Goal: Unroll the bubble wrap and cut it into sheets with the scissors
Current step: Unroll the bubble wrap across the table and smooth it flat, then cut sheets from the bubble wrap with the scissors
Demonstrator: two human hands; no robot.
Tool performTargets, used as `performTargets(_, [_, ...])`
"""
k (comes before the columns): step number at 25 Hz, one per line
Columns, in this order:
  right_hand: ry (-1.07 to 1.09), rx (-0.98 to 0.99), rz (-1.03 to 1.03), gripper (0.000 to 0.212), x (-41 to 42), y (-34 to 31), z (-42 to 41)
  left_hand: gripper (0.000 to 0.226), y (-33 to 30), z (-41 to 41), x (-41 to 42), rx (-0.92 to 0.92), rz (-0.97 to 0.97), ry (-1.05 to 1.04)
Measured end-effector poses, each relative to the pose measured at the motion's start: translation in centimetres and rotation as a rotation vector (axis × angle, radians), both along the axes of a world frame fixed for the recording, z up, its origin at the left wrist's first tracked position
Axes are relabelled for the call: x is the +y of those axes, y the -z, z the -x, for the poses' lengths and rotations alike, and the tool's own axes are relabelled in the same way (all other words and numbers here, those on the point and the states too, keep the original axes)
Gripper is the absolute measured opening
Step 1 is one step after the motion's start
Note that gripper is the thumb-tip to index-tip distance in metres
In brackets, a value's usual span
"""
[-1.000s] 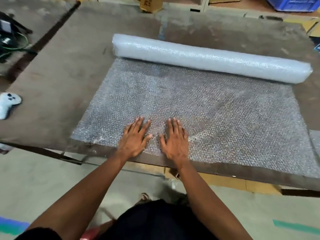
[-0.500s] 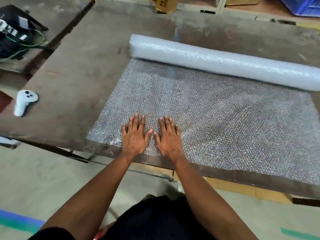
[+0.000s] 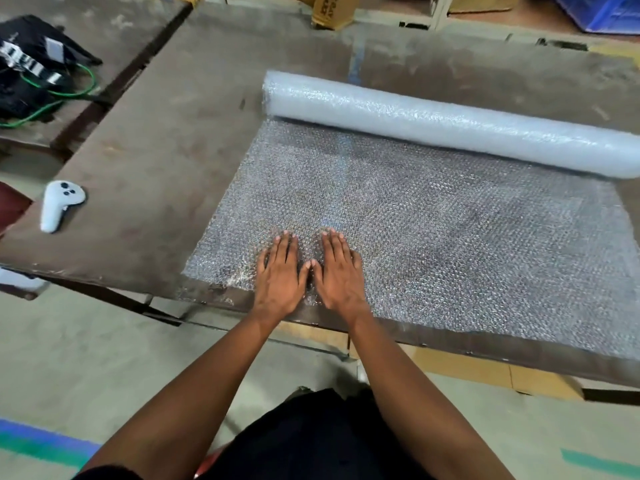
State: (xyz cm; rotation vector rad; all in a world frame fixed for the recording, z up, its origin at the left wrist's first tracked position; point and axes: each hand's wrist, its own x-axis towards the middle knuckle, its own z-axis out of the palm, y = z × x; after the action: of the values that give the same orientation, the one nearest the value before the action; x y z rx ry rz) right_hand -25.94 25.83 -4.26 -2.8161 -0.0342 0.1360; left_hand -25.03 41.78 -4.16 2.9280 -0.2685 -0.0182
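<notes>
So both hands are flat on the sheet here. The left hand (image 3: 280,276) and the right hand (image 3: 338,271) lie palm-down side by side on the near part of the unrolled stretch of clear bubble wrap (image 3: 415,230), thumbs almost touching each other. Fingers (image 3: 289,244) on both are straight and held close together, pressing on the plastic and gripping nothing.

The flat stretch of wrap is spread across the worn dark brown desk (image 3: 166,161), and its near edge sits just short of the desk's front edge. The rest is wound up as a thick whitish roll of bubble wrap (image 3: 450,123) lying across the far side of the sheet, running diagonally from upper left to the right side of the view, where its end is cut off by the picture edge.

Off to the left on the same desk, well apart from the wrap, there's a white handheld controller with dark buttons (image 3: 59,205). Further left, on a separate surface, is a black bundle of gear with a green cable (image 3: 74,91) looping round it. Cardboard boxes (image 3: 332,10) stand on the floor beyond the far edge, and there's a blue plastic crate (image 3: 602,12) in the top right corner. Can't spot the scissors in this view.
</notes>
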Motion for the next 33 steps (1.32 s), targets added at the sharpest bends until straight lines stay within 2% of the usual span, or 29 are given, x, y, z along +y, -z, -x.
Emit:
performTargets(6, [0.140,-0.018,0.021,0.065,-5.9,-1.2,3.2,0.063,-0.9,2.0,-8.0,-0.035,0.041,0.165])
performTargets(18, [0.480,-0.048,0.046,0.068,-27.3,-0.7,15.2,0.052,-1.5,10.4,-31.0,-0.113,0.197,0.470])
performTargets(23, [0.503,-0.103,0.057,0.064,-37.8,-1.9,20.2,0.035,-1.6,15.2,-41.2,-0.158,0.248,0.460])
performTargets(28, [0.558,-0.138,0.073,0.063,-49.0,-2.3,24.3,0.026,-1.4,18.7,-52.0,0.018,0.466,0.354])
performTargets(31, [0.569,-0.104,0.093,0.060,-55.6,-2.7,27.0,0.021,-1.9,20.3,-58.2,0.022,0.543,0.334])
performTargets(33, [0.554,-0.071,0.124,0.049,-59.6,-2.9,28.6,0.020,-2.6,21.3,-62.2,0.017,0.550,0.339])
